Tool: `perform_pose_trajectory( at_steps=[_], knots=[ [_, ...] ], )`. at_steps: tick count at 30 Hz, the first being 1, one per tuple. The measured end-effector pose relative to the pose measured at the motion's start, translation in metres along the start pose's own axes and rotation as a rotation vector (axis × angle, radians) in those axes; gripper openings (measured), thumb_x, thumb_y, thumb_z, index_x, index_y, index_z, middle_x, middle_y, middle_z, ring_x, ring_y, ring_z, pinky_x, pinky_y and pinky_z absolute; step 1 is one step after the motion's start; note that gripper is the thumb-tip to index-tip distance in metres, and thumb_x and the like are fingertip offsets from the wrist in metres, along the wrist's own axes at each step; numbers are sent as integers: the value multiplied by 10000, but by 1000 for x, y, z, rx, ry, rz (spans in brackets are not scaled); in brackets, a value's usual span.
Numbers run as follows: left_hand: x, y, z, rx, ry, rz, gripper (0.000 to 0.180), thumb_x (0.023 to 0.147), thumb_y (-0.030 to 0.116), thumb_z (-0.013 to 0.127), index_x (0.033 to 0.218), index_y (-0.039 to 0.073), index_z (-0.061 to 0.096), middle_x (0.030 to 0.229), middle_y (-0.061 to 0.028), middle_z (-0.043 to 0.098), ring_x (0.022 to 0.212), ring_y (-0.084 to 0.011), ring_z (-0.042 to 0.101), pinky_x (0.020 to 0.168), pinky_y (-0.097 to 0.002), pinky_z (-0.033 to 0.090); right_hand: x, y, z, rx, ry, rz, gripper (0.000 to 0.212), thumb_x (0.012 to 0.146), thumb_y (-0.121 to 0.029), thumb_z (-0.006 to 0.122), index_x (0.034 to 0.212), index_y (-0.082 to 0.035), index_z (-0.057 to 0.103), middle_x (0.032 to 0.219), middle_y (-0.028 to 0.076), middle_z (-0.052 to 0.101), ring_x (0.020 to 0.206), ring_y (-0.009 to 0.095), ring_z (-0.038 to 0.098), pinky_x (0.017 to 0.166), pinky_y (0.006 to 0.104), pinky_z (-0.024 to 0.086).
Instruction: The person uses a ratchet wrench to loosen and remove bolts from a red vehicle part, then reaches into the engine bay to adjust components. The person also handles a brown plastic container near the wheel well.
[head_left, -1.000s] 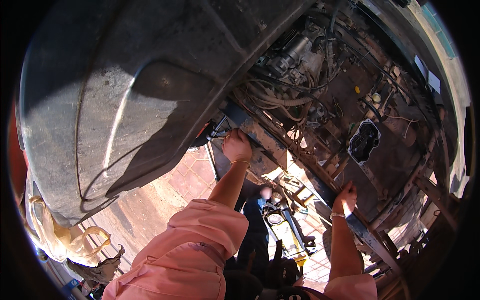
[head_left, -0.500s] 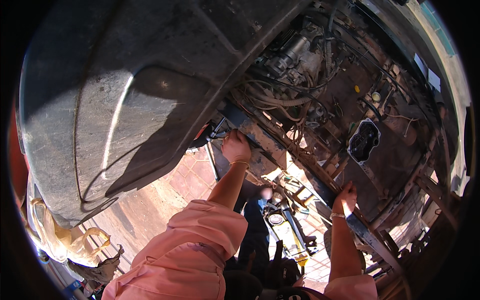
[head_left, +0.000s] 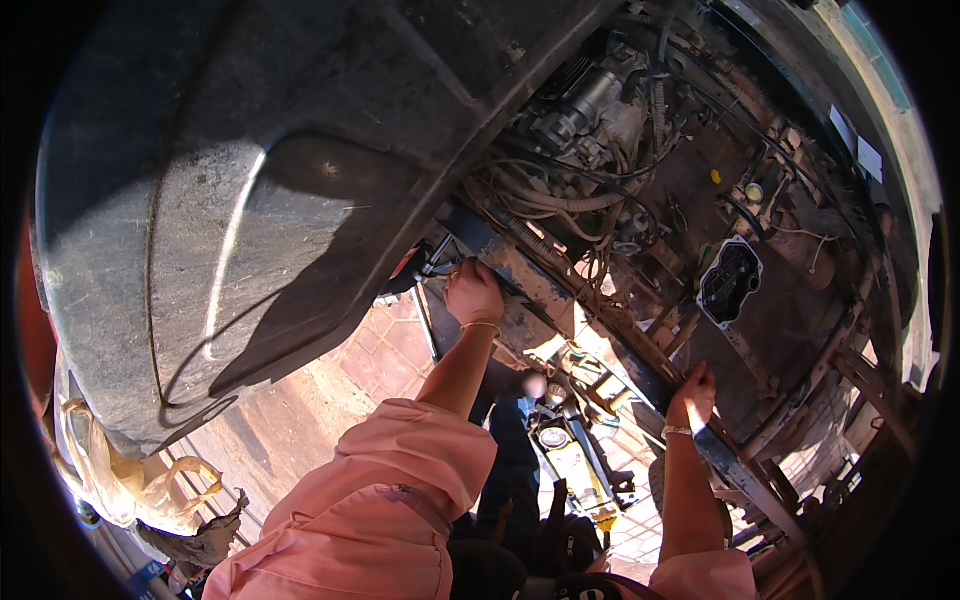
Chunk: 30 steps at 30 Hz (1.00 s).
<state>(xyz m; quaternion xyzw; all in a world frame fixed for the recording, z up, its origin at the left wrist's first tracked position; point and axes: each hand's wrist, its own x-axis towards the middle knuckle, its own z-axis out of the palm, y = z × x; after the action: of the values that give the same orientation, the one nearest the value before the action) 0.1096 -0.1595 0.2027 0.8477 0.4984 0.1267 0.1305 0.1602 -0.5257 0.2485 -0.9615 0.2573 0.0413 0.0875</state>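
My left hand reaches up to the dark metal frame rail, its fingers curled in at the rail's outer side. Close beside these fingertips is a shiny chrome bar-like piece, set at an angle under the edge of a big black body panel. What the left fingers pinch is hidden by the hand itself. Lower down the same rail, my right hand is bent round the rail's edge, with its fingers closed on it. Both pink sleeves come in from below.
Wires and hoses run by a metal engine part. An open dark casing lies beyond the rail. Below stands a yellow floor jack on paving, near a person's dark-clothed leg. A plastic bag hangs at left.
Almost nothing differs. The chrome piece by my left hand has tilted very slightly; both hands keep their places.
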Motion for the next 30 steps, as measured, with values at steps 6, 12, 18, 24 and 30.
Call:
perform_pose_trajectory(
  at_steps=[6,12,18,24,30],
  knots=[
    [0,0,0,-2,13,10,257,937,260,477,862,100,664,937,-94,671,936,-333,636,774,-499,498,-1,-2,-4,28,-17,-8,410,983,-514,480,896,-192,720,766,107,722,720,392,691,642,502,541],
    [0,0,0,-2,9,5,257,937,263,476,869,102,664,943,-90,671,940,-334,635,780,-497,496,-2,-7,-9,17,-48,14,441,988,-526,445,898,-181,704,797,106,724,754,393,688,662,508,528],
    [0,1,0,-7,8,-7,256,936,268,478,873,104,665,948,-90,671,946,-333,634,782,-502,492,-2,-9,-11,23,-89,38,477,994,-541,407,927,-167,697,848,110,729,802,396,685,694,520,516],
    [0,0,-2,-16,-15,-24,259,933,274,479,879,104,666,951,-103,669,943,-344,629,796,-505,483,-4,-9,-12,29,-71,5,450,989,-529,441,911,-165,693,825,145,717,777,421,677,684,532,521],
    [1,1,-2,-48,-42,-48,268,931,264,475,898,89,675,964,-126,671,936,-353,624,797,-506,480,-2,-8,-12,8,-96,17,475,990,-545,416,930,-161,689,854,138,722,797,420,678,699,528,519]
  ],
)
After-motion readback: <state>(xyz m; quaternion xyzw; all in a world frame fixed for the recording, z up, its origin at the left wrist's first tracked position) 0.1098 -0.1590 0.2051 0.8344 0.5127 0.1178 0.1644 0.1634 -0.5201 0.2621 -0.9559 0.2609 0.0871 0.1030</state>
